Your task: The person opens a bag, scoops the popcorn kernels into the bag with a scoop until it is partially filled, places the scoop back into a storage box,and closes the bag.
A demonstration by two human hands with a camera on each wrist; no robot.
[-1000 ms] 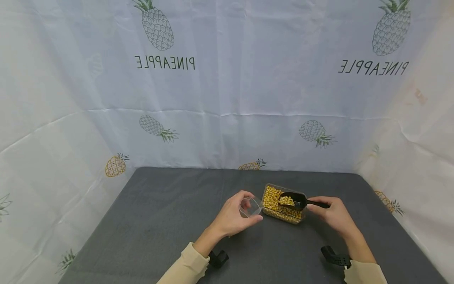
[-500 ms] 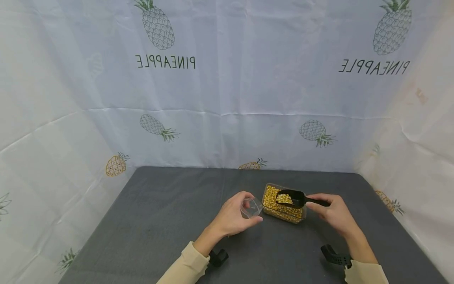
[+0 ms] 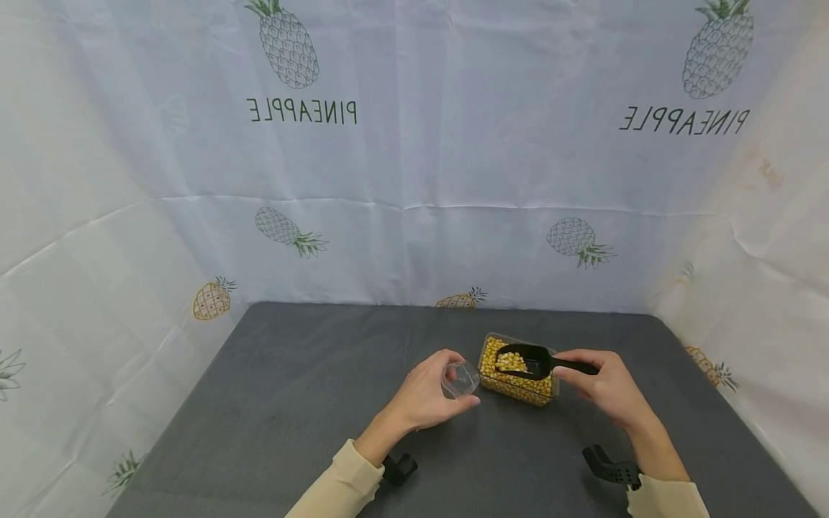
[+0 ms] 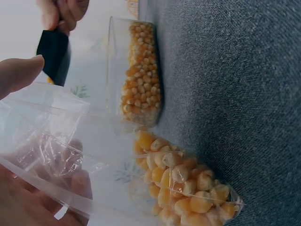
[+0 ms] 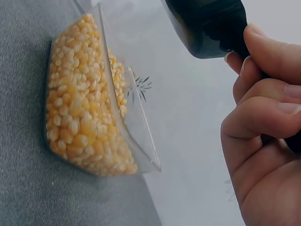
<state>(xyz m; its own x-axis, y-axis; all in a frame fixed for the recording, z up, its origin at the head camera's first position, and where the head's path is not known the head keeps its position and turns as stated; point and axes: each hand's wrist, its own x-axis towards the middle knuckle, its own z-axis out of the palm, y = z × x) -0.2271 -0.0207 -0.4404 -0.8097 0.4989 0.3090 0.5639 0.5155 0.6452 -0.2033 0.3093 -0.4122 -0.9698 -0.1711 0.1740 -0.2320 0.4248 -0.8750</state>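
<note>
My left hand [image 3: 424, 394] holds a clear plastic bag [image 3: 460, 380] by its mouth, thumb and fingers spread around the opening. In the left wrist view, corn kernels [image 4: 183, 181] fill the lower part of the bag, down at the table. My right hand [image 3: 605, 388] grips the handle of a black scoop [image 3: 537, 362], which carries a small heap of kernels at its front. The scoop hangs above a clear rectangular container [image 5: 110, 80] of corn kernels, apart from it in the right wrist view. Its front end points toward the bag.
A dark grey cloth-covered table [image 3: 311, 381] lies under everything. White curtains [image 3: 401, 158] with pineapple prints enclose its back and sides. The container stands just right of the bag, close to it.
My right hand has lifted the loaded scoop slightly and moved it left over the container, toward the bag. My left hand and the bag stay nearly still.
</note>
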